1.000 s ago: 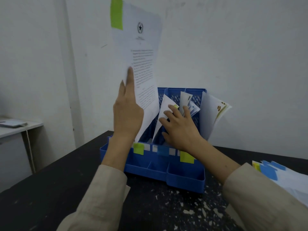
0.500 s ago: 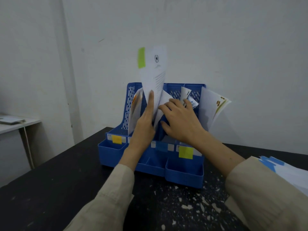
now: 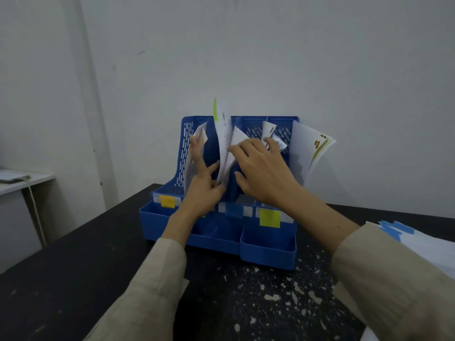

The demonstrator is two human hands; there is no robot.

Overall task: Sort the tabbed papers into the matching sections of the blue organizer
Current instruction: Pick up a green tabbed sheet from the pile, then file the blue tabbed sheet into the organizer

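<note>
A blue perforated plastic desk organizer [image 3: 268, 244] with upright file sections and low front trays stands on a black, paint-flecked tabletop [image 3: 73, 279], its back close to a pale wall [image 3: 270, 57]. A white printed sheet with a green sticky tab [image 3: 222, 134] stands nearly upright in the second section from the left, its tab projecting above the organizer's rear rim. The left hand [image 3: 204, 185] is at the lower edge of this sheet; its fingers [image 3: 197, 153] are extended and spread, the index reaching up against the papers in the leftmost section [image 3: 197, 141], the thumb lying beside the sheet's lower part. Whether the sheet is pinched or merely steadied cannot be told. The right hand [image 3: 261, 168] lies with its fingers relaxed and extended over the folded white papers in the middle sections [image 3: 237, 139], pressing them rightward, grasping nothing. A thicker bundle of sheets [image 3: 307, 148] leans outward from the rightmost section. Coloured labels run along the front: a yellow-orange label [image 3: 167, 201] at left, a blue label [image 3: 234, 210] at centre, a yellow-green label [image 3: 269, 218] at right. A stack of white papers with blue tabs [image 3: 418, 244] rests on the tabletop at right. A white side table [image 3: 22, 180] stands at far left.
</note>
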